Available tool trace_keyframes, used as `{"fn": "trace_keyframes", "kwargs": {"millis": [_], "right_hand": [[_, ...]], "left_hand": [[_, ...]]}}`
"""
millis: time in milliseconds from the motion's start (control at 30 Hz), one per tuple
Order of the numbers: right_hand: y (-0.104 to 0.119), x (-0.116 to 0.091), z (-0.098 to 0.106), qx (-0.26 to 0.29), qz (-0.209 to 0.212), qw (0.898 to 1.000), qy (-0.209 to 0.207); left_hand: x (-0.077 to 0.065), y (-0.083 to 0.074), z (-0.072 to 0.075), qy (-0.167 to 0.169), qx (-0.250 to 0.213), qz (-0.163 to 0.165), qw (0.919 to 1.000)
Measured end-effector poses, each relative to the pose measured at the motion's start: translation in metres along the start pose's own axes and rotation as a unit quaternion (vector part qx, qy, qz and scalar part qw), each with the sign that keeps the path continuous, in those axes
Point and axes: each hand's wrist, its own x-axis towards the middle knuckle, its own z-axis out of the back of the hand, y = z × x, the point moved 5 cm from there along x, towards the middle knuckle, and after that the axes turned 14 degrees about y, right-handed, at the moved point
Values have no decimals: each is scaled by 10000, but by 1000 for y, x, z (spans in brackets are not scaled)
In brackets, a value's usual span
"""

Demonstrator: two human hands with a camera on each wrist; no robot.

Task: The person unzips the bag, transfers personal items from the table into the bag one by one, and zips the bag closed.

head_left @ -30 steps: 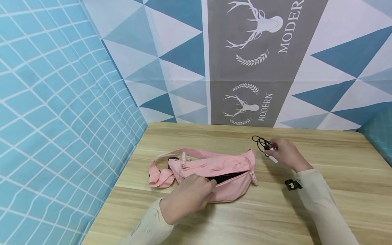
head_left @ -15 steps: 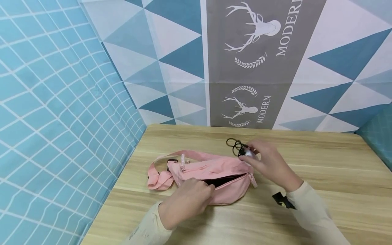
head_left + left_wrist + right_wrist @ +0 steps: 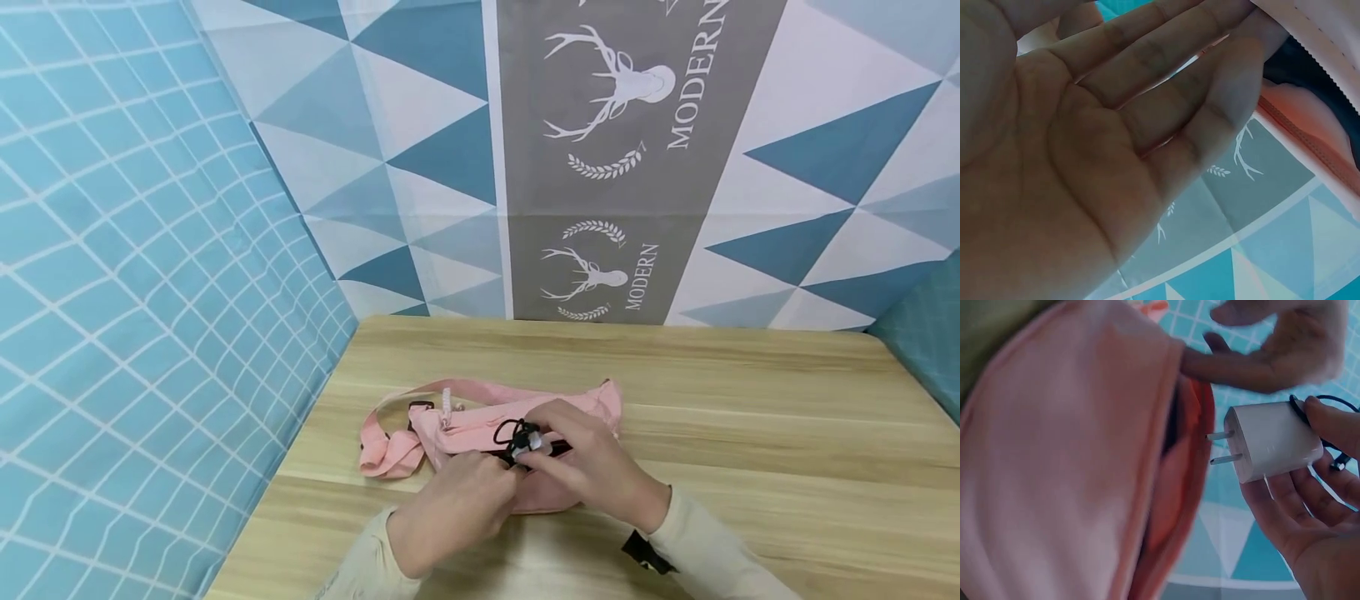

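A pink waist bag (image 3: pixel 480 425) lies on the table with its zip opening apart, showing a dark inside. My left hand (image 3: pixel 461 500) is at the opening; in the left wrist view that hand (image 3: pixel 1116 125) has its fingers nearly straight, fingertips at the pink fabric edge. In the right wrist view one left finger reaches into the opening while the thumb stands apart. My right hand (image 3: pixel 592 458) holds a white charger plug (image 3: pixel 1275 440) between thumb and fingers, its two prongs pointing at the opening. A looped black cable (image 3: pixel 510 433) is held with it, over the bag.
The bag's pink strap (image 3: pixel 390 450) with a black buckle lies at its left. A wooden-look table (image 3: pixel 750 417) spreads under everything. Blue checked cloth (image 3: pixel 150 292) hangs at the left, and a patterned cloth (image 3: pixel 435 167) stands behind the table.
My right hand has carried the charger plug and cable from the table right of the bag leftward and toward me, over the bag's opening. My left hand stays at the opening.
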Motion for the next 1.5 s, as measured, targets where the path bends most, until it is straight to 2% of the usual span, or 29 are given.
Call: {"fn": "trace_keyframes", "kwargs": {"millis": [133,300,400,500,600,700,767,900,1000,1167,1267,1400,1500], "right_hand": [[-2,1,-11,-19,-106,9999,35],[-11,1,-16,134,-469,9988,64],[-17,1,-19,36,-708,9972,235],[-22,0,-22,-451,-959,9920,682],[-26,-3,-21,-1062,-1160,9794,1267],[-28,-5,-17,-1256,-1312,9684,1709],[-29,-6,-13,-1227,-1375,9650,1868],[-30,-7,-8,-1166,-1441,9608,2063],[-30,-8,-7,-1145,-1392,9597,2156],[-26,-9,-2,-1230,-1243,9593,2219],[-25,-9,-2,-1361,-1225,9567,2264],[-24,-10,-6,-1495,-1182,9537,2326],[-22,-10,-8,-1619,-1124,9529,2306]], "left_hand": [[-2,-1,-1,50,94,25,9999],[-1,-2,0,69,280,8,9996],[-1,-2,1,101,305,-5,9995],[-1,-1,2,150,168,-11,9997],[-1,-1,3,248,-57,-4,9997],[-1,0,4,391,-226,-14,9990],[-2,1,4,548,-434,-22,9976],[-2,13,7,821,-1040,95,9911],[-2,26,9,791,-1262,230,9886],[0,46,8,392,-1121,318,9924],[6,55,0,214,-979,282,9946],[15,64,-16,353,-899,309,9948],[17,68,-22,424,-1038,317,9932]]}}
